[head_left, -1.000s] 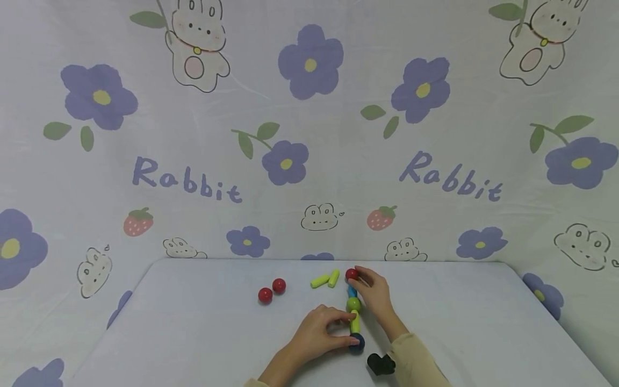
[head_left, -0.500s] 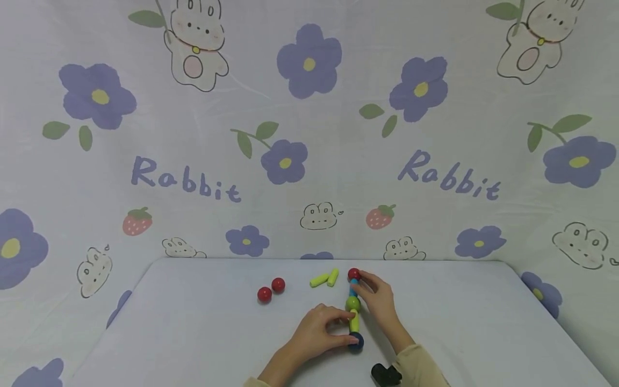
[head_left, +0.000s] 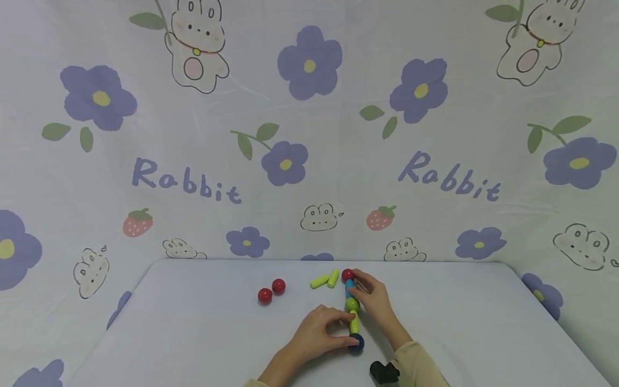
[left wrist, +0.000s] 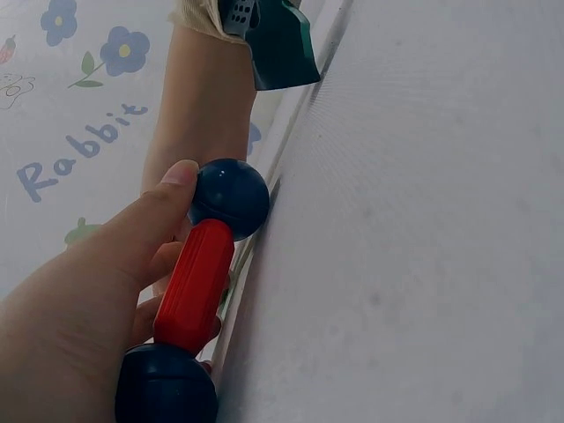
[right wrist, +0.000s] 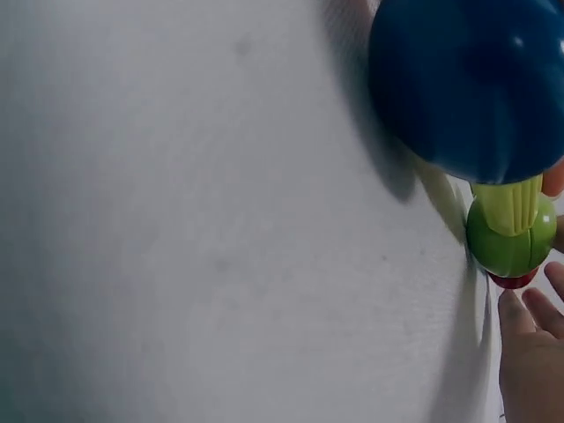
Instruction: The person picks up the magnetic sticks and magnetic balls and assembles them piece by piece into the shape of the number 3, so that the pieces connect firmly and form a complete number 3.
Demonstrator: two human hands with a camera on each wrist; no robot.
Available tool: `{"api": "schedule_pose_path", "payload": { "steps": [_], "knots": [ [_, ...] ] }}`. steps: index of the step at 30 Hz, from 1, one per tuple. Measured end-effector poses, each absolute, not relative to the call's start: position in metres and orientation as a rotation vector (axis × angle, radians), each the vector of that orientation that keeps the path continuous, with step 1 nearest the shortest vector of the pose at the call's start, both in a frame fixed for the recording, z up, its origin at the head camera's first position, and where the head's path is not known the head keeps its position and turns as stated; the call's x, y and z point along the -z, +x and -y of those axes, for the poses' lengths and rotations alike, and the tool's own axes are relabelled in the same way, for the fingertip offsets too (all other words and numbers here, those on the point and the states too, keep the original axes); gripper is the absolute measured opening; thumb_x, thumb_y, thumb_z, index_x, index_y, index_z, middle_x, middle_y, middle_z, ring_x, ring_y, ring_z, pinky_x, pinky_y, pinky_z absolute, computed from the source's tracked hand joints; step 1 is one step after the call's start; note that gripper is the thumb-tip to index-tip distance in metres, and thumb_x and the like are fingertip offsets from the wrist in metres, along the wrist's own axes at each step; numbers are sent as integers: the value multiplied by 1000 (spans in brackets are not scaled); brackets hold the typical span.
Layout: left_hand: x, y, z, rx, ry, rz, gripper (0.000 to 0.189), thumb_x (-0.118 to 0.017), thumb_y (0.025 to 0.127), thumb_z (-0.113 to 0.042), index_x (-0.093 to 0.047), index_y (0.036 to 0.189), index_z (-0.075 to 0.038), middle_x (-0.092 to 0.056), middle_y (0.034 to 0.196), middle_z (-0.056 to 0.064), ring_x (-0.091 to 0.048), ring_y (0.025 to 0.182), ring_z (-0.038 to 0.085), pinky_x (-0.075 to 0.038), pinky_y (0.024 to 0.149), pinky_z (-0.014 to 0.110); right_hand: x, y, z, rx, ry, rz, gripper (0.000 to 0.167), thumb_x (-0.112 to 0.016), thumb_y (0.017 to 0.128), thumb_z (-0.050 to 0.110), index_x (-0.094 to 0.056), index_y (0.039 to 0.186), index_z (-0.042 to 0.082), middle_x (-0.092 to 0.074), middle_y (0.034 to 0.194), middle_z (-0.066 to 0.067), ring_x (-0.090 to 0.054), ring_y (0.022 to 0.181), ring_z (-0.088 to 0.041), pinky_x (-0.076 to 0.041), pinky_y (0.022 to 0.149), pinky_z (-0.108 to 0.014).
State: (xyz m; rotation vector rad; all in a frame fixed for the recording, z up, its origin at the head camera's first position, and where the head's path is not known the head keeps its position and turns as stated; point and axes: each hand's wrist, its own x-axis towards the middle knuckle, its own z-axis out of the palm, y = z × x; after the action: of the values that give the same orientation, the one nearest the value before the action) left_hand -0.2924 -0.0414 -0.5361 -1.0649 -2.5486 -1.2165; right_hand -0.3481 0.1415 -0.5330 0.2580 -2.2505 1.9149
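A ball-and-rod building toy runs away from me in the head view: dark blue ball (head_left: 356, 344), yellow-green rod (head_left: 354, 323), green ball (head_left: 352, 305), blue rod (head_left: 349, 288), red ball (head_left: 347, 276). My left hand (head_left: 316, 333) grips its near end, thumb on the dark blue ball and fingers at the yellow-green rod. At the far end, my right hand (head_left: 377, 300) holds it by the blue rod and red ball. The left wrist view also shows a red rod (left wrist: 196, 286) joining two dark blue balls; the head view hides that rod.
Two loose red balls (head_left: 272, 291) lie left on the white table (head_left: 193, 322). Two loose yellow-green rods (head_left: 326, 280) lie near the back edge. A black object (head_left: 384, 372) sits by the right sleeve. A patterned cloth (head_left: 309, 134) hangs behind.
The toy's far end swung slightly right, then back left. My right fingers shifted from around the red ball toward its right side and the blue rod. My left hand stayed nearly still.
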Motion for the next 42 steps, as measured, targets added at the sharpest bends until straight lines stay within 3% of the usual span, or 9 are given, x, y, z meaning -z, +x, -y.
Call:
{"api": "schedule_pose_path", "payload": {
  "steps": [9,24,34,42],
  "knots": [
    [534,-292,39,1191,-1080,2533,51,-66,71,-52,-62,113,-24,-60,95,-19,-50,86,6,-38,70,18,534,-354,-141,-1952,277,2290,56,-59,80,-7,-39,132,-1,-36,136,-17,-35,123,-28,-32,95,-29],
    [536,-295,37,1251,-1091,2500,49,-68,71,-49,-62,111,-21,-61,95,-12,-53,87,8,-42,73,22,537,-352,-143,-2031,247,2203,55,-61,77,-7,-43,129,-2,-40,133,-19,-36,122,-27,-33,94,-26],
    [530,-304,45,1306,-724,2647,40,-57,82,-47,-62,111,-19,-60,100,-10,-52,88,7,-44,74,28,543,-353,-141,-2094,198,2143,55,-64,76,-5,-46,127,1,-42,132,-15,-37,122,-24,-34,92,-23],
    [525,-324,49,1111,-515,2573,36,-66,81,-31,-60,113,-15,-57,103,-1,-51,94,15,-45,79,30,546,-355,-140,-2120,207,2120,56,-65,76,-5,-45,128,0,-41,133,-14,-37,122,-23,-34,92,-22]
  ]
}}
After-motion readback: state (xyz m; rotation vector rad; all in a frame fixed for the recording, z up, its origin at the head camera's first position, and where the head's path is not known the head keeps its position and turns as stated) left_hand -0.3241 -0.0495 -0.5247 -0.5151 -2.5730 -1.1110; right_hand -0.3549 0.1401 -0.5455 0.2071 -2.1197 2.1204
